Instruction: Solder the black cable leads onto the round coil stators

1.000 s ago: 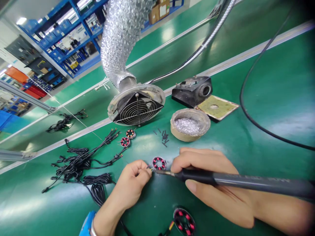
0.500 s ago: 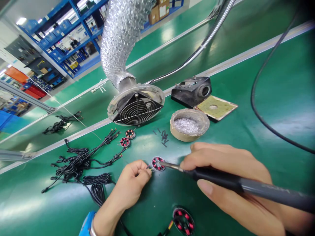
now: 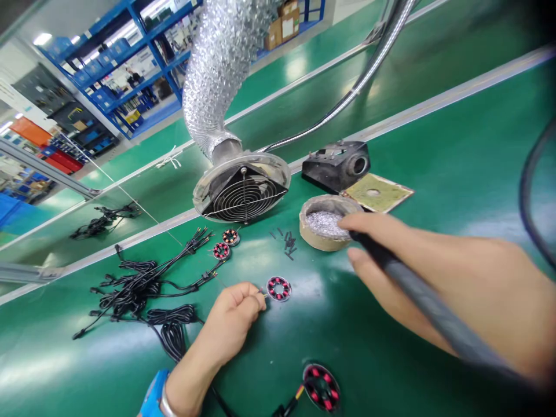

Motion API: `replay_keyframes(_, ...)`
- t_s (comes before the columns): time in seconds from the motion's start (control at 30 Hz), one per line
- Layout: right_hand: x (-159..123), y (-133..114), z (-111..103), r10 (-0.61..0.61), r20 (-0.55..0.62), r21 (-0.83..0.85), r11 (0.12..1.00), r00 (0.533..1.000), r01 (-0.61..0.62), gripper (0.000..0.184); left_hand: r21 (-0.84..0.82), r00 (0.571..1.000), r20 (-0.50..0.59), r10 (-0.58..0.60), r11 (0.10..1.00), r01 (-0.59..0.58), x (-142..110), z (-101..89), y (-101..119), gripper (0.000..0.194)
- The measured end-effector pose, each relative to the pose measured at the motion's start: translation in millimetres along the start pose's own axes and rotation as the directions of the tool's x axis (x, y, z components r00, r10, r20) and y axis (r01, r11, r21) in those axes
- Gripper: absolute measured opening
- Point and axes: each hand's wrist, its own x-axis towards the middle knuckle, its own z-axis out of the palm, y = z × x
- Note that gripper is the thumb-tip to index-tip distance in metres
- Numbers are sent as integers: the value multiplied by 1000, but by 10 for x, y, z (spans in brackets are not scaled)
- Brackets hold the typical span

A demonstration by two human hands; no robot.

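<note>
Carton label (image 3: 287, 28): too small to read. Left hand (image 3: 237, 315): closed, pinching wires (image 3: 264, 295); 1 stator (image 3: 285, 289) just beside, to its right. Right hand (image 3: 469, 272): curled round 1 iron (image 3: 417, 292), tip hidden, near tub (image 3: 319, 237).

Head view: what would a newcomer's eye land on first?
Probably the crinkled silver duct, coming down at top centre to a round fan hood at the green bench. Then the right hand, right foreground, gripping a dark pen-shaped tool by the tub of silvery bits. Lower centre, the left hand pinches thin wires beside a red-and-black ring.
</note>
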Motion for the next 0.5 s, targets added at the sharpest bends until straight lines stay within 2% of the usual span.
replay_keyframes(0.1, -11, 3, -2, -134, 98, -49, 989, 986, 139, 29, -12, 1000, 0, 2, 1000, -2, 2, -6, -1, 19)
replay_keyframes(0.17, 0, -35, 14, -124, 54, 50, 991, 991, 122, 27, -18, 1000, 4, 6, 1000, -6, -1, -8, -6, 20)
replay_keyframes(0.23, 7, -110, 80, -117, -1, 233, 966, 993, 114, 21, -32, 1000, 9, 4, 999, -4, -6, -7, -10, 22)
replay_keyframes(0.3, -5, -212, 216, -157, -2, 444, 885, 988, 142, 17, -48, 1000, 16, -1, 999, 2, -11, -6, -12, 24)
replay_keyframes(0.37, -32, -322, 405, -227, -18, 580, 791, 974, 195, 18, -61, 1000, 19, 1, 998, 1, -16, -8, -14, 25)
replay_keyframes(0.5, -57, -483, 731, -293, -29, 639, 730, 956, 243, 20, -60, 1000, 11, 12, 998, -11, -30, -35, -29, 36)
